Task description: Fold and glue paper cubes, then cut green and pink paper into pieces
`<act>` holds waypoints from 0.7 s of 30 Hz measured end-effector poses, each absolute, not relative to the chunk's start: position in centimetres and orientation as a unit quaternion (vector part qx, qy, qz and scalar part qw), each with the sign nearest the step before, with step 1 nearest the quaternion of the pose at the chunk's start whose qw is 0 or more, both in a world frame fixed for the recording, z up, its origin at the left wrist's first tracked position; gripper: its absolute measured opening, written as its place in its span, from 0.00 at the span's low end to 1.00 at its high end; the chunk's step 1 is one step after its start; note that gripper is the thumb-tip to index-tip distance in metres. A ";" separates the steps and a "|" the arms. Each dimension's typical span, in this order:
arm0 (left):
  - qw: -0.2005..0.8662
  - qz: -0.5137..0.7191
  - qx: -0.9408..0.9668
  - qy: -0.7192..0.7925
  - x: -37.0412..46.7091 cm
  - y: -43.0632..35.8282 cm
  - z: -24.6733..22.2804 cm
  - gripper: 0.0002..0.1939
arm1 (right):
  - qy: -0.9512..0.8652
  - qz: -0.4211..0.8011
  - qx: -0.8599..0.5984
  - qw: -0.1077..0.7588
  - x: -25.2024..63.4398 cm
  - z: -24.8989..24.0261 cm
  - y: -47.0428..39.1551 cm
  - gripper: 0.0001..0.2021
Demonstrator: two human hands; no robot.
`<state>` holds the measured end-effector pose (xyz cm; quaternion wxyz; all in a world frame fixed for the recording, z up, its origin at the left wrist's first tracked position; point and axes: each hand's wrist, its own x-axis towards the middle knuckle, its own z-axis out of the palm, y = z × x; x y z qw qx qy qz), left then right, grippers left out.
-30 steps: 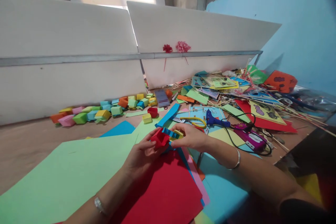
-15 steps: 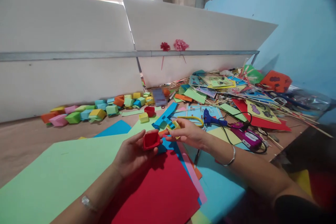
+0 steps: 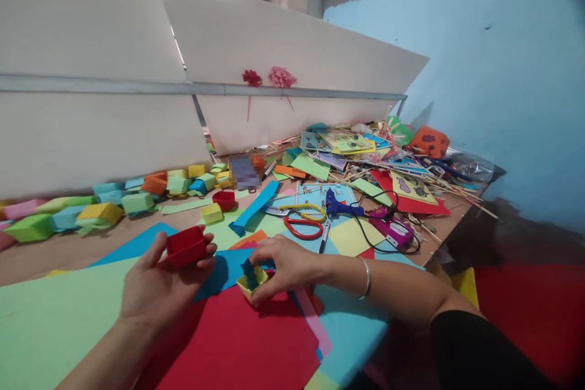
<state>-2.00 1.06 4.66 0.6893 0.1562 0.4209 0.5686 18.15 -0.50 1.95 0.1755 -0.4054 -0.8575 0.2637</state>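
My left hand holds a small red paper box, its open side tilted up and toward me. In my right hand is a small yellow paper box with a piece of blue folded paper in it; the fingers grip its side. This yellow box is low over the red paper sheet, and I cannot tell whether it touches. Beyond my hands stand another small red box and a yellow box, beside a folded blue paper strip.
Scissors with red and yellow handles, a cutter knife and a blue glue gun with its cord lie right of centre. Many coloured paper boxes line the left back. Sticks and cards heap at the back right.
My hands have moved apart. The left hand with the red box went left; the right hand brought the yellow box down and left, toward me. The view has turned right.
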 end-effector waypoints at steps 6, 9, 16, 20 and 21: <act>0.708 0.527 0.183 0.434 -1.9 1.0 4.5 0.23 | -0.874 0.067 -0.477 0.059 23.3 6.9 -0.2 0.21; 0.713 0.514 0.210 0.427 -2.1 1.2 4.2 0.19 | -0.809 -0.020 -0.586 0.040 28.0 8.0 -0.2 0.18; 0.689 0.414 0.361 0.472 -3.2 2.0 4.6 0.02 | -0.720 -0.074 -0.683 -0.093 33.6 4.5 0.6 0.19; 0.605 0.264 0.529 0.533 -3.2 1.4 5.1 0.13 | -0.696 -0.084 -0.705 -0.108 33.2 3.4 0.9 0.13; 0.573 0.241 0.567 0.540 -3.0 1.1 5.1 0.15 | -0.690 -0.087 -0.711 -0.105 33.1 3.4 0.9 0.12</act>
